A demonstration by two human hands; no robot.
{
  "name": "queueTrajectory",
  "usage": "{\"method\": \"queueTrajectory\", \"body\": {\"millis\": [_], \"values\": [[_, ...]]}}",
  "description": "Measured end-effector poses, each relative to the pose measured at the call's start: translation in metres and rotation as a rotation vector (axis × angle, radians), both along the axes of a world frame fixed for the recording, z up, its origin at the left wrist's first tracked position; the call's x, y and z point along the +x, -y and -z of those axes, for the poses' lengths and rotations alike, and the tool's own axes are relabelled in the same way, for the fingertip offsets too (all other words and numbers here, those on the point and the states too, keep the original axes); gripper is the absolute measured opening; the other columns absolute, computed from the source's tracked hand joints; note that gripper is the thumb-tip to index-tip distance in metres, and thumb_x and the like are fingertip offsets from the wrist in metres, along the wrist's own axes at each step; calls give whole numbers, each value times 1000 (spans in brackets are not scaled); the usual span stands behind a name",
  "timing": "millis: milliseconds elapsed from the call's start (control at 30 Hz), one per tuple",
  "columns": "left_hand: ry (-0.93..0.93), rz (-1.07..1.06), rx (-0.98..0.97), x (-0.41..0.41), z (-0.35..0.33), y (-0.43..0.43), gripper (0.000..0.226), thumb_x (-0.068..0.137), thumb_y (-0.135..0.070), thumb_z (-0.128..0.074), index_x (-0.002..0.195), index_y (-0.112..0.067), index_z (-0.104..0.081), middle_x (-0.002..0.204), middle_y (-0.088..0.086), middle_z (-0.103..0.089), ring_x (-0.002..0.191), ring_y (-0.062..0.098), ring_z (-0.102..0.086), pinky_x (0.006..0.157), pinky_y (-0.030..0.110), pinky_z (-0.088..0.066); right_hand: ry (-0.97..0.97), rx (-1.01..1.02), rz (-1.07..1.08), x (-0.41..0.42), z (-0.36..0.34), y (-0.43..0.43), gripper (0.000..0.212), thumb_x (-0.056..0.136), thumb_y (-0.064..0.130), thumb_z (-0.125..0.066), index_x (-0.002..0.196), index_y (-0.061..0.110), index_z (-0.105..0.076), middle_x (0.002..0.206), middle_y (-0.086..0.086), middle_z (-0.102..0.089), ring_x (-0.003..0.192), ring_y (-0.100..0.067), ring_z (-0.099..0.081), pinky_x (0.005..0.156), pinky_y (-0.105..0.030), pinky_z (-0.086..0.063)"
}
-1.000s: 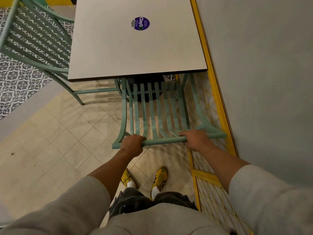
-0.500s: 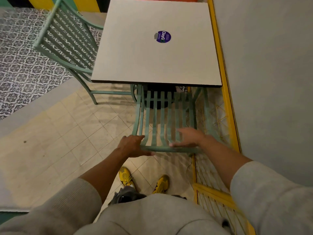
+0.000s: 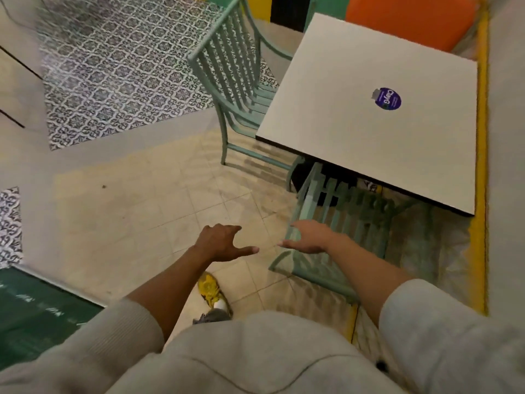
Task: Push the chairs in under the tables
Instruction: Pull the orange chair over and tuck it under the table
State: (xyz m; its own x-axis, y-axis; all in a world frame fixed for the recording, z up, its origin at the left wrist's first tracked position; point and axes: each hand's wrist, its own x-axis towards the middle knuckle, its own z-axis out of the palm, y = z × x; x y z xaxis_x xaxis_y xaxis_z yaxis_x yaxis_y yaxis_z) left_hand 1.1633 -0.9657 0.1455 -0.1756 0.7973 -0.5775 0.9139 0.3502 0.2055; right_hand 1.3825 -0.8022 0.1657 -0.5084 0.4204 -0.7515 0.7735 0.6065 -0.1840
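Our left hand [image 3: 220,241] hangs open over the cream floor tiles [image 3: 142,217], fingers spread and thumb out, gripping nothing and touching nothing; our right hand [image 3: 308,236] is open too, fingers splayed and palm down, just over the near left corner of the pale green slatted metal chair [image 3: 341,223]; whether it touches the frame we cannot tell, as the view is blurred there. Both forearms come out of light grey knit sleeves [image 3: 443,331].

That near chair sits with its seat tucked under the near edge of the square off-white table [image 3: 355,132], only its slatted back showing outside the edge; the table top has a dark rim and carries a round purple sticker [image 3: 387,98]. A second pale green slatted chair [image 3: 233,72] stands at the table's left side, its back upright and its seat partly under the top.

Below our hands a yellow shoe [image 3: 209,290] rests on the cream tiles. To the right of the table a yellow strip [image 3: 480,137] runs along the foot of a plain grey wall [image 3: 505,166]; to the left lies a patch of black-and-white patterned floor tiles [image 3: 119,69]; beyond the table's far edge there is a large orange shape [image 3: 409,18], and in the lower left corner a dark green surface [image 3: 34,308].
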Motion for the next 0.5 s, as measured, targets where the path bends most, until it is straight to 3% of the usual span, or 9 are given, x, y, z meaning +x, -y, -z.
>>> {"method": "queueTrajectory", "body": {"millis": [367,500], "values": [[-167,-97,71,-250,-21,9,124,67,-108,-24,151,-21,-51,146,3,-62,132,28,-56,107,51,-42,-140,91,-92,-261,-20,-13,103,87,85,-52,165,20,-30,171,-6,-32,154,-29,-34,124,-47,-32],[-188,-112,85,-308,-20,-7,125,67,-109,-23,155,-23,-46,154,1,-55,140,27,-49,113,55,-38,-172,108,-139,-333,-18,-28,103,88,85,-51,165,19,-31,171,-5,-32,154,-29,-35,124,-45,-33]]}}
